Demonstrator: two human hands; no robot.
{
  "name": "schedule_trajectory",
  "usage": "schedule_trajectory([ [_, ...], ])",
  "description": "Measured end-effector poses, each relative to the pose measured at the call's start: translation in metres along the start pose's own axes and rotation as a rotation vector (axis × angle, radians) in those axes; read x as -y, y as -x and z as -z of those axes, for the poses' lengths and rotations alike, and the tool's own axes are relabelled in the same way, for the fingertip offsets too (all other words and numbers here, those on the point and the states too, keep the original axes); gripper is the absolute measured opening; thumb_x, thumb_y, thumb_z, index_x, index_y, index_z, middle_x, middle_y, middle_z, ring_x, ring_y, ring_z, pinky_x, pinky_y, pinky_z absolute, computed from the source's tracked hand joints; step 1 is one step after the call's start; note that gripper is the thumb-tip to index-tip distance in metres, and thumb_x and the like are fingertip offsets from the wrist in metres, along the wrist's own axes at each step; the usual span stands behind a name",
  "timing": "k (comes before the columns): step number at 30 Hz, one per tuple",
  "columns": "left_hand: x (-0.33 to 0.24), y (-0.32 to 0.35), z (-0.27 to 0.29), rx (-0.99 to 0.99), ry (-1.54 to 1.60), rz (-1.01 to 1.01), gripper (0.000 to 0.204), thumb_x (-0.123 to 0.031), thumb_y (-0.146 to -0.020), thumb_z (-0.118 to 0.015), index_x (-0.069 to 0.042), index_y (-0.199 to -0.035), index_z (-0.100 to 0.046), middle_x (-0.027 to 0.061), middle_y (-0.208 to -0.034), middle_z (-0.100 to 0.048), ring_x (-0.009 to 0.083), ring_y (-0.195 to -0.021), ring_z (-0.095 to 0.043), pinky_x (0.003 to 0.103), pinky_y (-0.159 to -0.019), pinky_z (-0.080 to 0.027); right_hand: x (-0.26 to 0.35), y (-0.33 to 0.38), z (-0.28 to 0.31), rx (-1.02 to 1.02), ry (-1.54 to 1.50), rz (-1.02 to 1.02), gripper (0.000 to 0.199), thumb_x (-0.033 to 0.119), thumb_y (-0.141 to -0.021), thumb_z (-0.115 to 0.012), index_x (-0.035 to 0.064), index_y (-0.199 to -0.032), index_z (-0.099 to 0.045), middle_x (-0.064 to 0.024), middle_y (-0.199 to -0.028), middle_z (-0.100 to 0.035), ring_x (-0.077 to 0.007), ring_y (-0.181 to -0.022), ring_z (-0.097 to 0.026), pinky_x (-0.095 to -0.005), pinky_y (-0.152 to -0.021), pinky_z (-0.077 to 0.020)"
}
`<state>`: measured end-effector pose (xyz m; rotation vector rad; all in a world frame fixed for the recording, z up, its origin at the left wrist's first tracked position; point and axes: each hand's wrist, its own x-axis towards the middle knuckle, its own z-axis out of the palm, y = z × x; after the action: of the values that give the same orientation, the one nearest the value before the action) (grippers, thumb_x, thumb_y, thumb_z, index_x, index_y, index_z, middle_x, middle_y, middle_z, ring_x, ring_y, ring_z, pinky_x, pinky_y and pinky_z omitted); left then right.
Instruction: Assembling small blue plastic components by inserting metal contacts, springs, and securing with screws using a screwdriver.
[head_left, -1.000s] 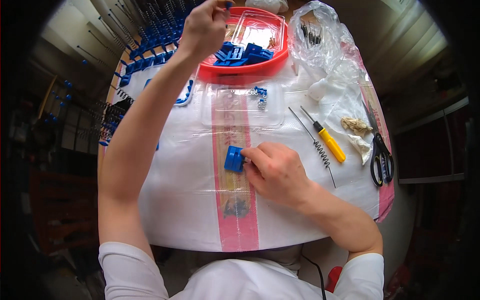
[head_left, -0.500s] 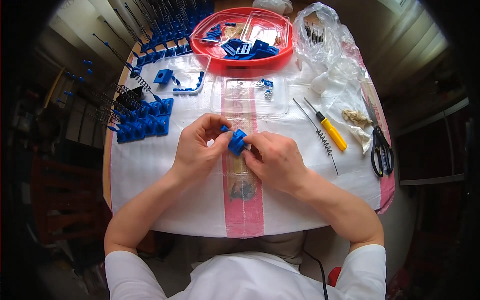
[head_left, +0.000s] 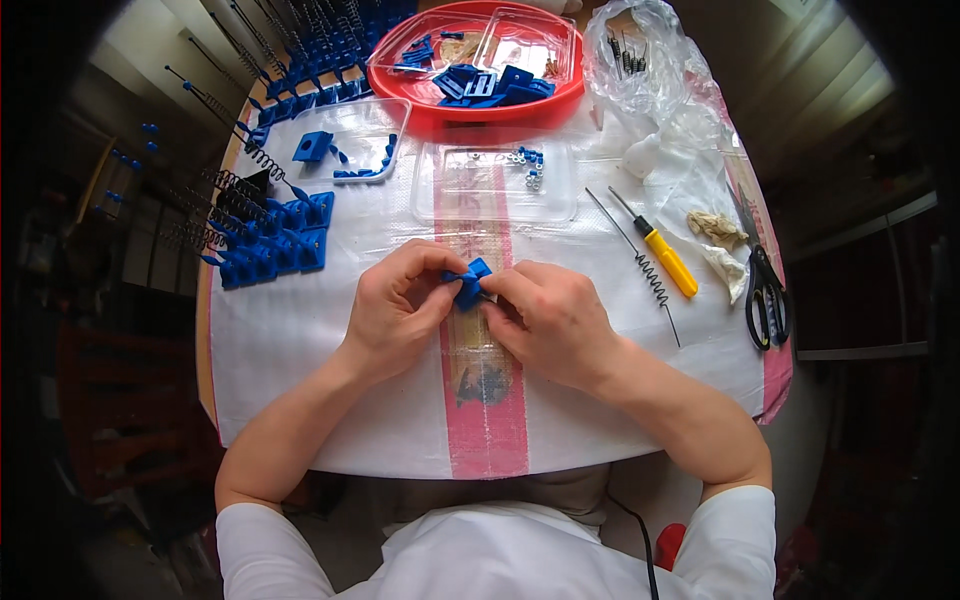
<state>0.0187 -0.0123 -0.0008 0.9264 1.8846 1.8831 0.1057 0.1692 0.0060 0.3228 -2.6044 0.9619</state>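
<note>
A small blue plastic part (head_left: 473,284) is held between my two hands, over the pink stripe of the table cover. My left hand (head_left: 402,297) pinches its left side with thumb and forefinger. From the right, my right hand (head_left: 548,312) grips its other side, and a thin piece shows at those fingertips, too small to name. The fingers hide part of the blue piece. Beyond the hands lies a clear plastic tray (head_left: 424,190) with tiny white and blue pieces. To the right are a coiled spring wire (head_left: 652,277) and a yellow-handled screwdriver (head_left: 670,263).
Blue bases with upright springs (head_left: 275,245) stand at the left, more at the far left. A clear box (head_left: 300,118) and a red basin (head_left: 420,112) hold blue parts. At the right lie black scissors (head_left: 768,300), crumpled cloth (head_left: 716,228) and a plastic bag (head_left: 650,90).
The blue part has turned slightly between my fingers, and my left hand has shifted a little toward me. Both hands keep their hold. The whole view has shifted slightly.
</note>
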Motion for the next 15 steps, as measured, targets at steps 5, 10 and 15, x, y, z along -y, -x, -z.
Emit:
schedule_trajectory([
  [5, -0.007, 0.000, 0.003, 0.018, -0.208, -0.008, 0.021, 0.012, -0.084, -0.057, 0.003, -0.103, -0.061, 0.0082, -0.099, -0.061, 0.0150, -0.091, -0.063, 0.026, -0.077, -0.052, 0.000, -0.001, 0.001, 0.006, -0.003, 0.002, 0.017, 0.012, -0.078, -0.068, 0.0053, -0.092, -0.062, -0.0108, -0.075, -0.059, -0.0300, -0.069, -0.062, -0.0406, -0.064, -0.0505],
  [10, -0.015, -0.005, 0.004, 0.079, -0.587, -0.264, 0.020, 0.009, -0.079, -0.062, 0.002, -0.098, -0.061, 0.0143, -0.098, -0.061, 0.0268, -0.089, -0.064, 0.032, -0.074, -0.053, -0.002, -0.001, 0.001, 0.007, 0.006, 0.017, 0.016, 0.011, -0.078, -0.068, 0.0052, -0.092, -0.062, -0.0104, -0.075, -0.058, -0.0297, -0.069, -0.062, -0.0404, -0.064, -0.0504],
  [15, -0.019, -0.009, 0.003, 0.120, -0.751, -0.385, 0.024, 0.012, -0.077, -0.062, 0.002, -0.098, -0.058, 0.0160, -0.099, -0.061, 0.0315, -0.089, -0.063, 0.035, -0.076, -0.053, -0.003, -0.001, 0.001, 0.015, 0.006, 0.026, 0.016, 0.011, -0.078, -0.067, 0.0053, -0.092, -0.062, -0.0106, -0.076, -0.058, -0.0293, -0.070, -0.062, -0.0399, -0.064, -0.0503],
])
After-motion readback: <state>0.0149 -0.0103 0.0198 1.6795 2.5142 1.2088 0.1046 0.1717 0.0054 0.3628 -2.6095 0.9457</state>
